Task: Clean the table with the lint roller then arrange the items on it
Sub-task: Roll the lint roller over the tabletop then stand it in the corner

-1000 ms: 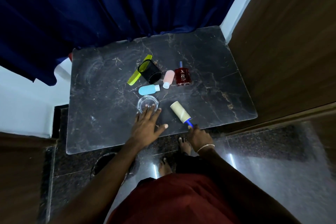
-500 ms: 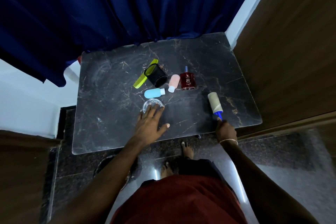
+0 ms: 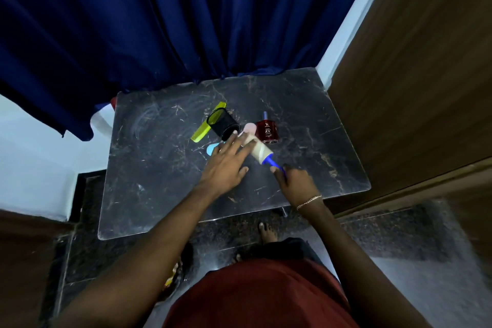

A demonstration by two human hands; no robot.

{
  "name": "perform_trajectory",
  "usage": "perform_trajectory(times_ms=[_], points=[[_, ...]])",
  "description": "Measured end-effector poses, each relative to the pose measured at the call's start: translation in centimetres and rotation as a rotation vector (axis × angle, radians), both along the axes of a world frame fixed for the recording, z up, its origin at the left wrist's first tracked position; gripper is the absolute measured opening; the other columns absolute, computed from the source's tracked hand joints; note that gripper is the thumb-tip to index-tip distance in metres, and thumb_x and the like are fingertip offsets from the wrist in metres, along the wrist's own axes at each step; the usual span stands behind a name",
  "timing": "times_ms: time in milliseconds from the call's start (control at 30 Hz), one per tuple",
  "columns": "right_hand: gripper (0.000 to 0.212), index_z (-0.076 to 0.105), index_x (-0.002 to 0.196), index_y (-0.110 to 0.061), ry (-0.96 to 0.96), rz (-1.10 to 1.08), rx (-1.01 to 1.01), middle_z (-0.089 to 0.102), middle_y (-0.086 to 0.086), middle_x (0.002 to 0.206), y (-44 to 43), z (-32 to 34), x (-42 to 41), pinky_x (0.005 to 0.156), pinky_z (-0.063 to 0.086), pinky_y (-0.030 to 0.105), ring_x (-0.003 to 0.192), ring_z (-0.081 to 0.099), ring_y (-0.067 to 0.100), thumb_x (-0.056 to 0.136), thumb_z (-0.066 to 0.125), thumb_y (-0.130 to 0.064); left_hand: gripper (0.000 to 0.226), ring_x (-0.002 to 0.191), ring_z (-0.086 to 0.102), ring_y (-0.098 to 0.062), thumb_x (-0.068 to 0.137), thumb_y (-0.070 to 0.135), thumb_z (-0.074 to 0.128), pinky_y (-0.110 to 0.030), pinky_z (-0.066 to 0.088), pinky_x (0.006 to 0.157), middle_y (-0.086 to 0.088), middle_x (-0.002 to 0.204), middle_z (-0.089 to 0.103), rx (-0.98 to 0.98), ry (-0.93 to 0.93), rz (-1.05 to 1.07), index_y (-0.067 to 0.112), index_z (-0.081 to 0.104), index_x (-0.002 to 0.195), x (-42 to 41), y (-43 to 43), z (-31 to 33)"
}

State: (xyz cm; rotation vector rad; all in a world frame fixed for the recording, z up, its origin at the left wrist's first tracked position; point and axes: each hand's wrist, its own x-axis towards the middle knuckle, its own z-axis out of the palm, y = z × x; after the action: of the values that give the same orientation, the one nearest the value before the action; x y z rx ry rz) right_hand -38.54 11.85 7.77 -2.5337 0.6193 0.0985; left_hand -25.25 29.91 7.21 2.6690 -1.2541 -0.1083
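Left hand (image 3: 226,165) hides most of blue bottle (image 3: 212,148); lint roller (image 3: 262,152) overlaps pink bottle (image 3: 250,127).

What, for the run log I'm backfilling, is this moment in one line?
stage: cleaning | right hand: grips lint roller handle | left hand: flat, fingers straight over roll | red bottle: just beyond roll

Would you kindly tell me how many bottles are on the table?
3: a red perfume bottle right of centre, a pink bottle just left of it, and a blue bottle partly under the left hand, which may hide others.
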Motion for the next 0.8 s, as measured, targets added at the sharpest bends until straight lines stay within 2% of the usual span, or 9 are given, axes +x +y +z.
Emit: perform_trajectory(times_ms=[100,200,267,367,467,533,633,733,800], points=[[0.039,0.052,0.087,-0.014,-0.053,0.055,-0.014,0.068,0.02,0.084,0.3,2.3,1.2,0.069,0.048,0.044,0.085,0.063,0.045,0.095,0.048,-0.053,0.072,0.153,0.032,-0.024,0.089,0.028,0.07,-0.048,0.039,0.115,0.002,0.162,0.037,-0.033,-0.051,0.025,0.028,0.036,0.153,0.8,-0.1,1.0],[0.027,0.058,0.094,-0.018,-0.158,0.035,0.02,0.071,0.013,0.084,0.1,4.7,2.4,0.072,0.054,0.042,0.083,0.066,0.041,0.087,0.062,-0.043,0.062,0.139,0.05,-0.02,0.087,0.025,0.07,-0.043,0.047,0.11,0.004,0.149,0.052,-0.097,-0.042,0.047,0.027,0.046,0.145,1.6,-0.3,1.8],[0.027,0.06,0.101,-0.019,-0.254,-0.007,0.059,0.074,0.007,0.089,-0.3,6.3,3.2,0.077,0.055,0.04,0.084,0.068,0.035,0.083,0.068,-0.037,0.059,0.129,0.057,-0.02,0.086,0.025,0.073,-0.04,0.051,0.105,0.005,0.141,0.058,-0.17,-0.008,0.061,0.025,0.051,0.141,2.1,-0.6,2.2],[0.025,0.065,0.098,-0.018,-0.376,-0.057,0.142,0.072,-0.006,0.087,-1.2,8.4,4.6,0.08,0.054,0.029,0.081,0.069,0.017,0.079,0.075,-0.031,0.054,0.114,0.062,-0.02,0.085,0.025,0.074,-0.038,0.055,0.091,0.005,0.128,0.062,-0.266,0.064,0.08,0.024,0.053,0.135,3.1,-1.4,2.7],[0.02,0.067,0.089,-0.02,-0.455,-0.069,0.247,0.069,-0.012,0.079,-2.5,9.5,6.3,0.07,0.047,0.012,0.07,0.064,0.0,0.076,0.079,-0.029,0.047,0.103,0.065,-0.021,0.086,0.029,0.073,-0.037,0.055,0.082,0.004,0.12,0.063,-0.326,0.141,0.086,0.024,0.053,0.129,4.4,-3.1,2.9],[0.022,0.068,0.093,-0.02,-0.476,-0.073,0.312,0.069,-0.012,0.076,-3.1,9.6,7.5,0.065,0.044,0.005,0.064,0.061,-0.007,0.075,0.08,-0.025,0.045,0.102,0.065,-0.021,0.087,0.035,0.072,-0.037,0.055,0.081,0.003,0.118,0.065,-0.346,0.185,0.092,0.022,0.054,0.127,5.3,-4.4,2.9],[0.028,0.065,0.101,-0.02,-0.478,-0.075,0.36,0.067,-0.011,0.068,-4.5,9.2,9.6,0.061,0.046,0.004,0.06,0.063,-0.007,0.076,0.079,-0.019,0.048,0.102,0.065,-0.022,0.085,0.037,0.074,-0.036,0.053,0.083,0.001,0.117,0.068,-0.376,0.235,0.112,0.019,0.059,0.127,7.1,-6.8,2.9],[0.036,0.062,0.107,-0.018,-0.465,-0.072,0.374,0.069,-0.006,0.082,-6.5,8.5,11.6,0.061,0.048,0.009,0.065,0.065,0.002,0.076,0.08,-0.02,0.047,0.097,0.066,-0.022,0.079,0.036,0.078,-0.035,0.054,0.082,-0.001,0.11,0.067,-0.426,0.307,0.151,0.017,0.062,0.12,8.7,-9.0,3.0],[0.043,0.062,0.113,-0.017,-0.432,-0.077,0.39,0.068,-0.002,0.094,-8.0,7.8,13.0,0.063,0.051,0.014,0.065,0.063,0.006,0.075,0.082,-0.02,0.046,0.093,0.067,-0.019,0.076,0.045,0.074,-0.037,0.057,0.082,0.001,0.107,0.067,-0.463,0.373,0.186,0.019,0.063,0.114,9.8,-10.6,3.3]])
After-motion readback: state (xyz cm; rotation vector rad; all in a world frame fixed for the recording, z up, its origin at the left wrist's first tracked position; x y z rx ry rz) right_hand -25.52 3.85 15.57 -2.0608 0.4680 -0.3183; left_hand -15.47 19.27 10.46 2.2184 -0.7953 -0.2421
